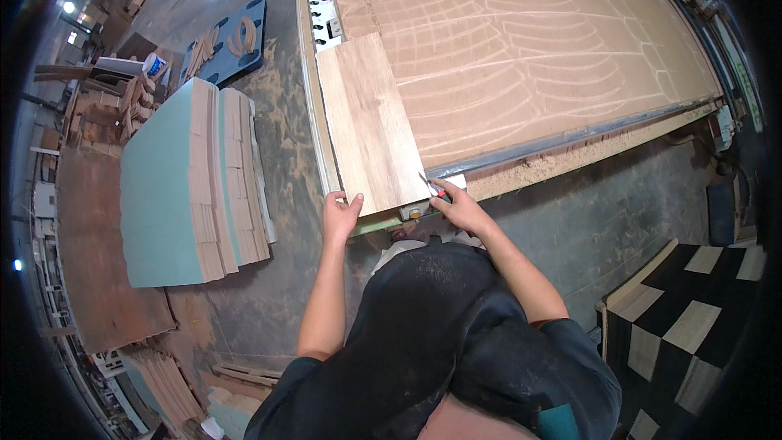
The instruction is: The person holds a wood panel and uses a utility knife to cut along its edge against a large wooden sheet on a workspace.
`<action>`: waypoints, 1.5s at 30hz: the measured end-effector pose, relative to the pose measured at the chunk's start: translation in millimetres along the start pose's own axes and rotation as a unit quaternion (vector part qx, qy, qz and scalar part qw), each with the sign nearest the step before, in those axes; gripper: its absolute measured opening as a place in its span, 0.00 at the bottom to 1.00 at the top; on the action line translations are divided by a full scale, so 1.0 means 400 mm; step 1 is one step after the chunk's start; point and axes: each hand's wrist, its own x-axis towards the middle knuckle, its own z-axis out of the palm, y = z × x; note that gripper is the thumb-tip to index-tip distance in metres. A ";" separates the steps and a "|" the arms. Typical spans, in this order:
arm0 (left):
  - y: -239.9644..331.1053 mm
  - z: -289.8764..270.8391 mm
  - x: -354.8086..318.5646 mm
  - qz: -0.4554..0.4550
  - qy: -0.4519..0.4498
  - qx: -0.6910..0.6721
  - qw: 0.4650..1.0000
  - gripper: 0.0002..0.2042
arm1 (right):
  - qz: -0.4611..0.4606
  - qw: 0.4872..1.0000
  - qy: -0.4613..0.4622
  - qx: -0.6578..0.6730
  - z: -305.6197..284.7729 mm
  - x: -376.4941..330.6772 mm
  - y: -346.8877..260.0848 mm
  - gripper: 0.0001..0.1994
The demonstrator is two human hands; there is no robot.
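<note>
A light wood-grain board (375, 130) lies along the left end of a large machine bed, its near end towards me. My left hand (340, 216) pinches the board's near left corner, thumb on top and the other fingers at the outer edge. By the near right corner, my right hand (463, 209) is closed around a small pointed tool (437, 188) with a red and dark handle. Its thin tip points away from me, over the board's right edge. I cannot make out the tool's exact kind.
A brown sheet (521, 41) scored with curved grooves covers the bed; sawdust lies along the near ledge (570, 151). Stacked green-faced panels (167, 195) stand to the left. Farther back is a blue pallet (236, 49) with curved offcuts. A black-and-beige checkered piece (692, 322) stands at right.
</note>
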 end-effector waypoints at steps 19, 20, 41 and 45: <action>0.029 0.045 0.177 0.025 0.073 -0.034 0.996 0.18 | 0.015 0.998 0.044 0.053 -0.027 0.025 -0.060 0.30; 0.059 0.039 0.159 0.055 0.090 0.032 0.994 0.19 | 0.007 0.997 0.059 0.050 -0.031 0.024 -0.046 0.29; 0.211 0.211 0.090 0.480 -0.074 0.256 0.836 0.31 | -0.054 0.997 0.029 -0.047 -0.019 0.063 -0.022 0.38; 0.194 0.213 0.087 0.484 -0.063 0.241 0.839 0.29 | -0.022 0.999 0.018 -0.046 0.003 0.055 -0.032 0.38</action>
